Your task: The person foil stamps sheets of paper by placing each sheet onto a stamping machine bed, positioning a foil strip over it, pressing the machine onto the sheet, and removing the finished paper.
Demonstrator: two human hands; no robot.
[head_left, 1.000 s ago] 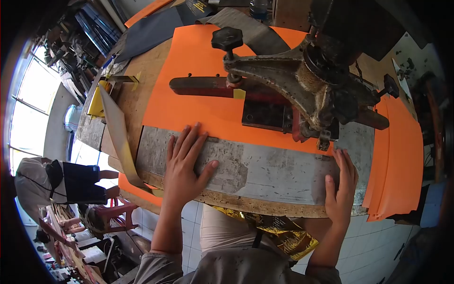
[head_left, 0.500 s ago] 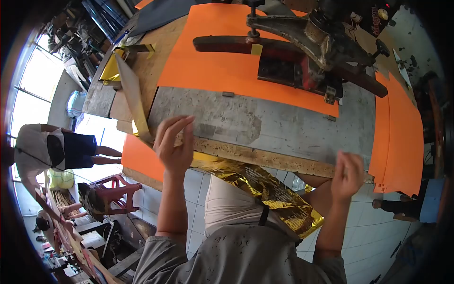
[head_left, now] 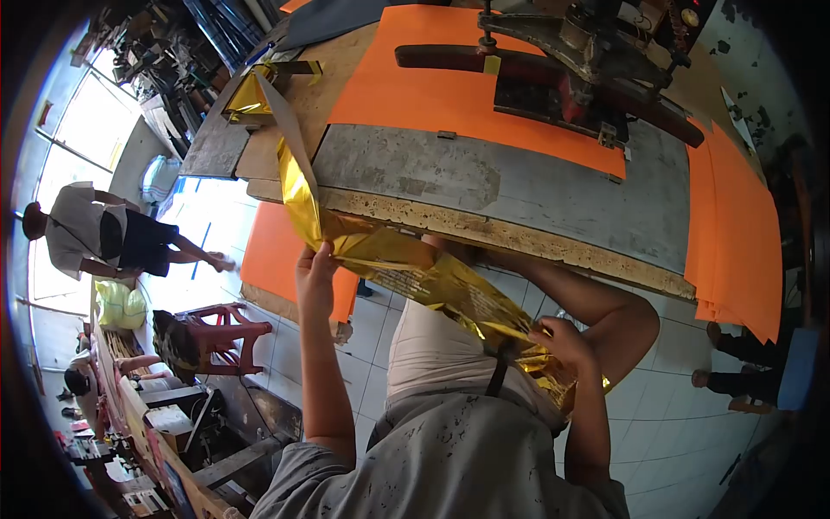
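Note:
Gold foil (head_left: 432, 281) stretches slantwise below the table's front edge, over my lap. My left hand (head_left: 316, 270) pinches the foil near the table's left front corner. Farther right and lower, my right hand (head_left: 564, 342) is closed on the foil's other part, above its crumpled end. From my left hand the strip runs up to a gold roll (head_left: 251, 97) at the table's left. A large orange sheet (head_left: 415, 91) lies under the dark metal press (head_left: 553, 78), its near edge along the grey metal plate (head_left: 450, 173).
More orange sheets (head_left: 731, 216) overhang the table's right end, and another stack (head_left: 281, 251) lies below at the left. A red stool (head_left: 229, 337) stands on the tiled floor. One person (head_left: 95, 229) walks at the left; others sit behind. Someone's legs (head_left: 743, 368) show at the right.
Both hands have left the plate's edge and moved down onto the foil, taking hold of it. The view has shifted, so the table appears higher. The person at the left has stepped differently.

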